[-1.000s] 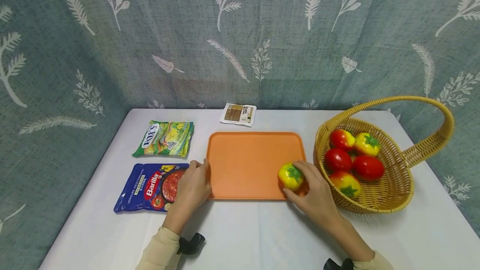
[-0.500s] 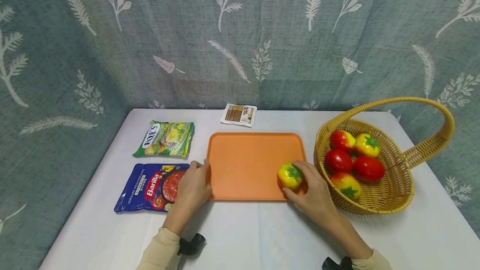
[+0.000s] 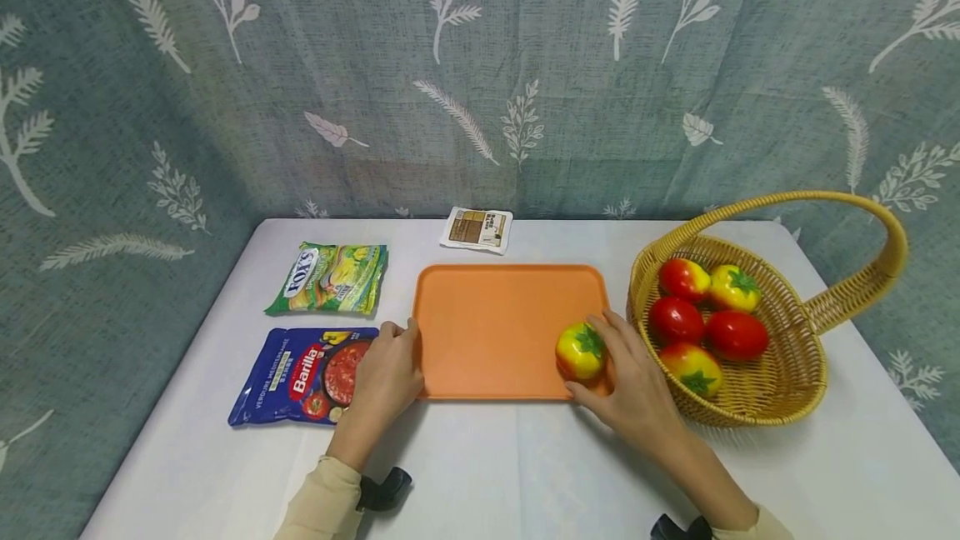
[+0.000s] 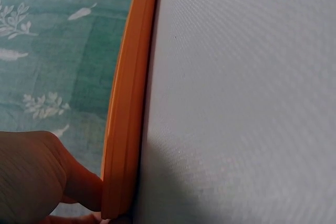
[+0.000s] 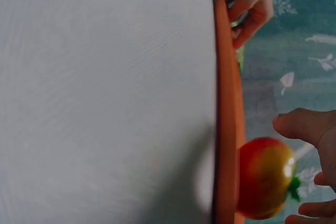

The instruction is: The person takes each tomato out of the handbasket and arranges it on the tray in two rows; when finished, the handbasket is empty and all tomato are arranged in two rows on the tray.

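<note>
An orange tray lies flat on the white table. My left hand grips its left edge; in the left wrist view the thumb presses against the tray's corner, and the other fingers are mostly hidden. On the tray's right front part sits a yellow-and-red tomato with a green leafy top. Around it my right hand is spread. From the right wrist view, a gap shows between the thumb and the tomato, and the fingers stand apart from it too.
Right of the tray stands a wicker basket with a tall handle, holding several red and yellow tomatoes. A green Fox's bag and a blue Barilla pouch lie at left. Behind the tray is a small white packet.
My right hand has loosened from the tomato, its fingers spreading and shifting slightly right. The tomato stays on the tray. My left hand has not moved.
</note>
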`<state>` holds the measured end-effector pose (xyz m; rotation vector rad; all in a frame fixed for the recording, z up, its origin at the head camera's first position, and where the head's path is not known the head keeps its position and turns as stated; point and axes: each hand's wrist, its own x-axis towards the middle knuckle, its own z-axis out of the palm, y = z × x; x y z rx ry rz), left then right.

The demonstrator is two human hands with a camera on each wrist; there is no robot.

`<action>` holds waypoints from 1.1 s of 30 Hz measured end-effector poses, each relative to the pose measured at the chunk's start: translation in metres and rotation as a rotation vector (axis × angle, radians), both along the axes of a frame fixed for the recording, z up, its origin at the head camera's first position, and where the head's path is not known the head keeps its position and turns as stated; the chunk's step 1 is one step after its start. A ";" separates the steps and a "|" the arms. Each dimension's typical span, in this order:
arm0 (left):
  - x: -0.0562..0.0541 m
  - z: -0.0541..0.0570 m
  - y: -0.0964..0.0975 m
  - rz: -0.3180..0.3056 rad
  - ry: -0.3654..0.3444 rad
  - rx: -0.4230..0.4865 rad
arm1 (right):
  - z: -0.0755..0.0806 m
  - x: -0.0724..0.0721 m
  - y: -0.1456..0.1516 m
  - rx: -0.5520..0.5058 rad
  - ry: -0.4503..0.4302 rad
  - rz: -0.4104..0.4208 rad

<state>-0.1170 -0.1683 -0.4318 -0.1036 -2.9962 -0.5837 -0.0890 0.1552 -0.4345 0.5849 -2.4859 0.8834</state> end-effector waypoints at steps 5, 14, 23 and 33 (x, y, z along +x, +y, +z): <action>-0.001 0.000 -0.001 -0.002 -0.015 -0.001 | 0.012 0.005 0.000 0.005 0.013 0.026; -0.002 -0.001 -0.002 -0.011 -0.026 0.004 | 0.035 0.012 0.000 -0.006 -0.012 0.069; -0.001 0.001 -0.001 -0.010 -0.008 0.005 | 0.057 0.017 0.015 0.037 0.012 0.073; -0.001 0.001 -0.001 -0.016 -0.022 0.006 | 0.066 0.022 0.032 0.060 0.038 0.057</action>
